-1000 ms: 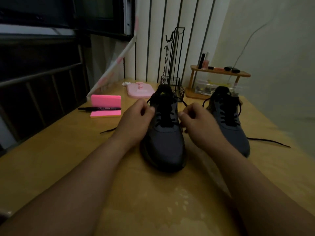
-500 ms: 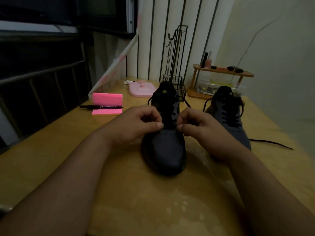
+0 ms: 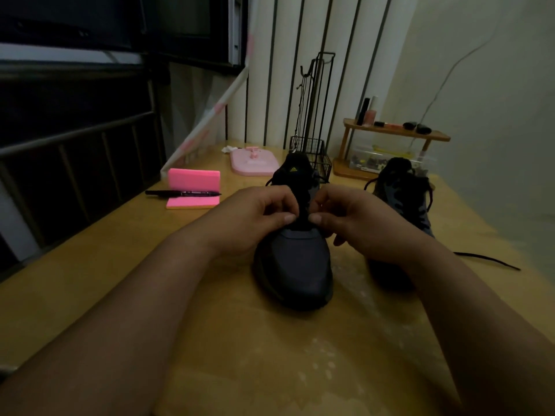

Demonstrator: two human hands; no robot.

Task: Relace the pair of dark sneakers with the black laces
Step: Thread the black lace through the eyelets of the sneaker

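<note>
Grip is narrow on both sides: the left hand (image 3: 255, 219) and the right hand (image 3: 356, 222) are each pressing thumb to curled forefinger over the lowest lacing rows. They seem to be pinching the black lace (image 3: 303, 202) there, though the cord is melting into the dark upper and I cannot tell which eyelet it is passing through. The hands are facing each other with thumbs nearly touching, likely so both sides are being drawn evenly across the tongue.

The near sneaker (image 3: 295, 265) is standing flat on the tabletop (image 3: 90, 280), its toe pointing at 6 o'clock toward the person, which is keeping the eyelets open to both hands. The second sneaker (image 3: 401, 187) is sitting at 2 o'clock from it, partly hidden behind the right wrist, with laces crossing its tongue. A loose lace end (image 3: 486, 261) is trailing out at 3 o'clock. At 10 o'clock a black marker (image 3: 183, 193) is lying across pink sticky notes (image 3: 192, 203), well apart from the work.

I judge the task as roughly midway, with the near shoe being threaded.
</note>
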